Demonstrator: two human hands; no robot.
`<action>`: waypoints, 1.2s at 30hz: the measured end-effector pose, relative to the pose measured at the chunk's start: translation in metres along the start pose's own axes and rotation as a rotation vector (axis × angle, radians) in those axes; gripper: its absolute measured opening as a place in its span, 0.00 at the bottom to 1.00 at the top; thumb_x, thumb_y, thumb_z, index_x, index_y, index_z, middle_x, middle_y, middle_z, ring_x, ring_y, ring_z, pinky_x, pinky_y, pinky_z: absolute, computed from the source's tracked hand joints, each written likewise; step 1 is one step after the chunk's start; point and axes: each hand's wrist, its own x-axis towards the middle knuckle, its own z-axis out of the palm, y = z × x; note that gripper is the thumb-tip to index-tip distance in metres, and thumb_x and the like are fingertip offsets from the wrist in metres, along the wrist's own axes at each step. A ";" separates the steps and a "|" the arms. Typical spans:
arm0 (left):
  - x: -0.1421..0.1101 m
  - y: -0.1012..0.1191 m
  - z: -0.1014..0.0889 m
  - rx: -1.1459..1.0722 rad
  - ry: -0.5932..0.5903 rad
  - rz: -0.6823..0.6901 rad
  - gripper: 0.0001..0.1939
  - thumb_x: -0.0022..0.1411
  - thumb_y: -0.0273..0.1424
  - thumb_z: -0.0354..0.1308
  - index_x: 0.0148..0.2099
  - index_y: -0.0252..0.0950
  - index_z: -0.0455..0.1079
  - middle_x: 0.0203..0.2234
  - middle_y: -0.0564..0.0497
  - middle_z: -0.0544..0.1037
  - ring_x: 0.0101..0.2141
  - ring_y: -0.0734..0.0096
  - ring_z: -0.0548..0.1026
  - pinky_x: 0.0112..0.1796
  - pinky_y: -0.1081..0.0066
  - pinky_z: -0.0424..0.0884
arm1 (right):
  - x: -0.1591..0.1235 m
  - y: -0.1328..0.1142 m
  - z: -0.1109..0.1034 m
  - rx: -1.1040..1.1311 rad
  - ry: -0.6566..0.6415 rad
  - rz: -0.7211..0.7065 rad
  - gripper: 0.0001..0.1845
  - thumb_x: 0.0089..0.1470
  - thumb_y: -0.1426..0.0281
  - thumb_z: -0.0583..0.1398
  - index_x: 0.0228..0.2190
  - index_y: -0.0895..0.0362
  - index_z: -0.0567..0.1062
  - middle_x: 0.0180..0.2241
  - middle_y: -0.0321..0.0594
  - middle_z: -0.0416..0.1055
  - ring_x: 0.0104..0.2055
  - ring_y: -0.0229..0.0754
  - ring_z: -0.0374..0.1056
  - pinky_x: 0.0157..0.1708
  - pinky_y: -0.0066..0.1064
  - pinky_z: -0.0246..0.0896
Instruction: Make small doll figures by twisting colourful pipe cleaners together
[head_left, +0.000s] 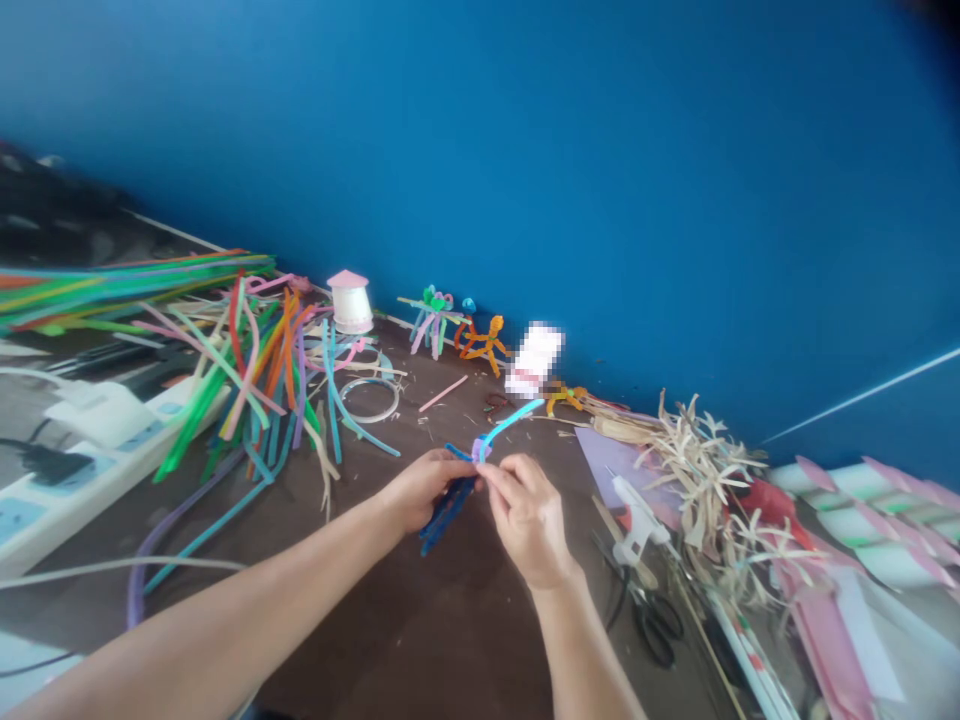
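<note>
My left hand (429, 488) is closed on dark blue pipe cleaners (444, 518), whose ends hang below the fingers. Pinched in my right hand (531, 515) is a light blue pipe cleaner (513, 420), its free end slanting up to the right. Where the two hands meet, a small purple piece (481, 449) sits against both colours. The fingertips partly hide how these parts join. Beyond the hands, a pink pipe cleaner (443, 393) lies on the brown table (405, 640). Orange pipe cleaner figures (491, 345) stand by the wall.
Loose coloured pipe cleaners (255, 370) and a white power strip (97, 470) lie at left. A white pot with a pink top (350, 302) stands behind. At right are a glue gun (637, 520), black scissors (656, 620) and pale cut strips (701, 450). The blue wall (525, 150) bounds the back.
</note>
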 end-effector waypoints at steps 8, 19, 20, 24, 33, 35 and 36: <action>-0.004 0.005 0.004 -0.028 -0.007 -0.011 0.07 0.44 0.29 0.61 0.20 0.29 0.70 0.15 0.51 0.72 0.17 0.80 0.65 0.18 0.79 0.56 | -0.001 0.000 0.000 -0.020 0.005 -0.013 0.16 0.55 0.77 0.50 0.43 0.55 0.72 0.27 0.40 0.65 0.31 0.38 0.63 0.34 0.28 0.60; -0.004 0.005 0.005 -0.073 -0.011 -0.028 0.06 0.43 0.28 0.61 0.20 0.28 0.71 0.15 0.50 0.73 0.19 0.77 0.69 0.22 0.78 0.61 | 0.000 -0.001 0.001 -0.022 -0.044 0.011 0.13 0.56 0.76 0.50 0.41 0.57 0.70 0.29 0.40 0.66 0.32 0.38 0.65 0.34 0.26 0.60; -0.003 0.004 0.004 -0.067 -0.010 -0.028 0.07 0.42 0.28 0.62 0.20 0.28 0.71 0.15 0.50 0.72 0.18 0.78 0.68 0.21 0.78 0.60 | 0.001 -0.002 0.000 -0.039 -0.057 0.007 0.13 0.56 0.76 0.50 0.40 0.57 0.70 0.29 0.41 0.67 0.32 0.38 0.66 0.34 0.26 0.60; 0.000 0.000 0.002 -0.041 -0.012 -0.033 0.10 0.42 0.31 0.63 0.19 0.29 0.70 0.13 0.52 0.70 0.17 0.79 0.66 0.20 0.78 0.58 | 0.004 -0.006 -0.004 -0.120 -0.088 0.008 0.10 0.56 0.75 0.49 0.37 0.58 0.69 0.29 0.40 0.67 0.31 0.39 0.66 0.30 0.26 0.59; -0.003 0.000 0.003 0.042 -0.085 0.113 0.12 0.45 0.34 0.62 0.22 0.28 0.71 0.16 0.51 0.71 0.18 0.78 0.65 0.21 0.77 0.57 | 0.003 -0.007 -0.001 0.026 -0.035 0.075 0.09 0.57 0.76 0.48 0.34 0.58 0.67 0.34 0.44 0.66 0.37 0.41 0.65 0.37 0.30 0.60; -0.005 0.001 0.004 0.062 -0.094 0.158 0.13 0.46 0.36 0.61 0.23 0.28 0.71 0.17 0.50 0.71 0.19 0.77 0.66 0.22 0.77 0.58 | 0.002 -0.007 0.000 0.082 -0.028 0.109 0.09 0.57 0.75 0.48 0.34 0.58 0.67 0.36 0.45 0.66 0.39 0.42 0.65 0.38 0.31 0.59; -0.006 0.001 0.005 0.070 -0.094 0.177 0.13 0.46 0.36 0.61 0.24 0.29 0.71 0.18 0.50 0.72 0.20 0.77 0.66 0.22 0.76 0.59 | 0.002 -0.007 0.000 0.116 -0.030 0.133 0.09 0.57 0.75 0.48 0.34 0.58 0.67 0.35 0.44 0.66 0.38 0.41 0.65 0.38 0.31 0.59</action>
